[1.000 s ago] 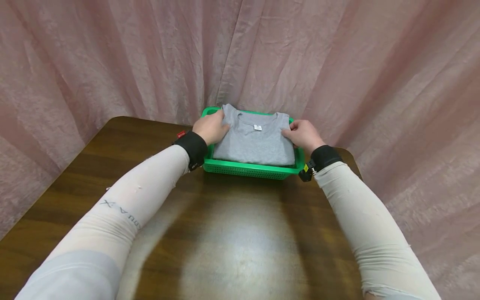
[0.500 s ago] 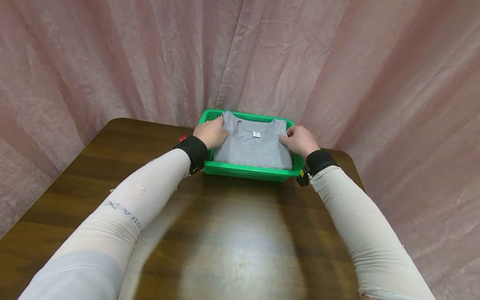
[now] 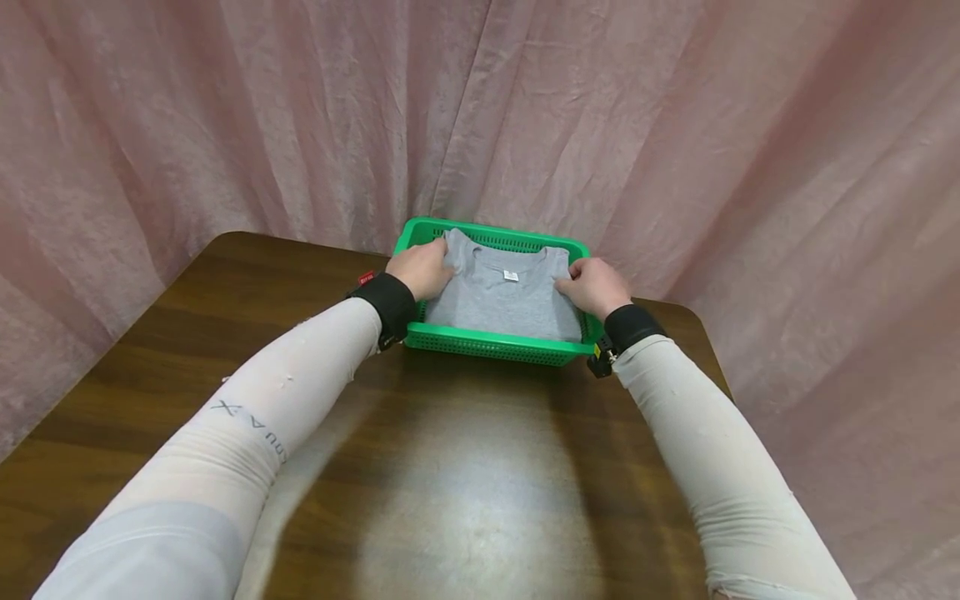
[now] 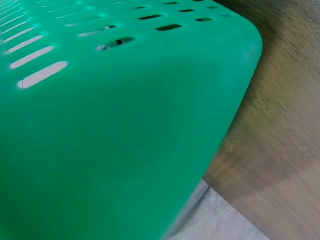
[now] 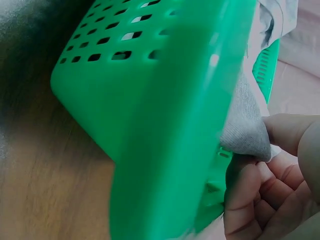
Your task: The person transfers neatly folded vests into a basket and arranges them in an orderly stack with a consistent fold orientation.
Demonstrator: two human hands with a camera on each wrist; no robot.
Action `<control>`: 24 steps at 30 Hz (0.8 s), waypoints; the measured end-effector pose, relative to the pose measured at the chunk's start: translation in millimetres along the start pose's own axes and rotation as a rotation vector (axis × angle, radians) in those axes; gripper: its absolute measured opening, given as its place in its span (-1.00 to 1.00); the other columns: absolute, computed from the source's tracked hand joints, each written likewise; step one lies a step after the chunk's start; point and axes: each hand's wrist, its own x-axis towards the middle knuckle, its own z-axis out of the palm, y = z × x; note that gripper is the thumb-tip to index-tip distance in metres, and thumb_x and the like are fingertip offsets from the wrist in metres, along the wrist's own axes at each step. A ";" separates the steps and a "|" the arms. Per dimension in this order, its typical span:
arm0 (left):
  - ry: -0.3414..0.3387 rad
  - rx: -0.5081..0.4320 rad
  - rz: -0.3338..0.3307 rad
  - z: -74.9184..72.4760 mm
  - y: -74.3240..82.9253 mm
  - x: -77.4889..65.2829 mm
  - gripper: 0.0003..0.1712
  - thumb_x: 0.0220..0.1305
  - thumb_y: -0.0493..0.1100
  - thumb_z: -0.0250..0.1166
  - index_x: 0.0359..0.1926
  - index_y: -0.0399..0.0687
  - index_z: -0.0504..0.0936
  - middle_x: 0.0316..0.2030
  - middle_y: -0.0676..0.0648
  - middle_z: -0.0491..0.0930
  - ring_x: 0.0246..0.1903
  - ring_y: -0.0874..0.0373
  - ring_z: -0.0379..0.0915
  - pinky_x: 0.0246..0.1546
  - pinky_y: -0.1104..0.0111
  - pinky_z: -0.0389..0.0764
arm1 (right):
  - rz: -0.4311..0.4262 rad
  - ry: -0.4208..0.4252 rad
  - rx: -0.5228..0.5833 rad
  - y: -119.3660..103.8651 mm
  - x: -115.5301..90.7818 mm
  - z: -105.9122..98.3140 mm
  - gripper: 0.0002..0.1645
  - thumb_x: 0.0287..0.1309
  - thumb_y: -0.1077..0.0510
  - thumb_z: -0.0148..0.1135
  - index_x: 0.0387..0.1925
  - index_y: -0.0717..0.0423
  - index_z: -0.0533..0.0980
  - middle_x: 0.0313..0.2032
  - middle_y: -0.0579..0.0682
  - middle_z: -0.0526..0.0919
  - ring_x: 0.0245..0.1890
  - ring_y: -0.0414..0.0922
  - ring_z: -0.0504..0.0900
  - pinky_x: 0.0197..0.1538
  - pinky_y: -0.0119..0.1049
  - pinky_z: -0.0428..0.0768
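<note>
A folded grey T-shirt [image 3: 507, 300] with a white neck label lies inside a green plastic basket [image 3: 491, 344], its neckline toward the back. At the shirt's left shoulder my left hand [image 3: 420, 268] pinches the cloth between thumb and fingers, over the basket's left rim. On the other side my right hand [image 3: 597, 287] pinches the shirt's right edge. The right wrist view shows that thumb and curled fingers [image 5: 243, 200] around a grey fold [image 5: 245, 125], just past the basket rim. Only the basket's green wall [image 4: 115, 135] fills the left wrist view, so the left hand is hidden there.
The basket stands near the far edge of a brown wooden table [image 3: 480, 467]. Pink curtains [image 3: 555, 117] hang close behind it. A small red tag [image 3: 366, 277] shows beside the left wristband.
Both hands have lowered the shirt deeper into the basket and a little toward me. More of the basket's back wall shows now. The right hand has shifted slightly left.
</note>
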 end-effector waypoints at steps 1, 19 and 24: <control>0.005 0.009 0.007 3.9 -4.2 5.4 -0.34 0.69 0.01 0.20 0.59 -0.24 0.37 0.43 -0.30 0.55 0.25 -0.25 0.62 0.20 -0.14 0.62 | -0.005 0.003 -0.008 -0.3 0.0 0.2 -0.46 0.57 -0.02 0.27 -0.53 0.04 0.29 -0.52 -0.08 0.15 -0.43 -0.03 0.28 -0.28 -0.16 0.19; 0.021 0.081 0.044 6.8 1.4 -4.2 -0.58 0.63 -0.22 0.09 0.32 -0.40 0.56 0.09 -0.33 0.73 0.00 -0.24 0.71 0.02 -0.06 0.69 | -0.011 0.038 -0.126 -4.5 -1.5 6.1 -0.37 0.51 -0.03 0.42 -0.56 -0.02 0.22 -0.52 -0.11 0.09 -0.45 -0.04 0.26 -0.33 -0.15 0.17; 0.025 0.113 0.025 -7.3 23.2 -35.5 -0.58 0.70 -0.24 0.04 0.34 -0.45 0.56 0.07 -0.38 0.73 -0.01 -0.26 0.72 0.04 -0.07 0.69 | -0.020 0.026 -0.159 -8.7 -1.5 7.5 -0.34 0.51 -0.02 0.42 -0.57 -0.03 0.18 -0.53 -0.13 0.04 -0.48 -0.07 0.19 -0.35 -0.17 0.11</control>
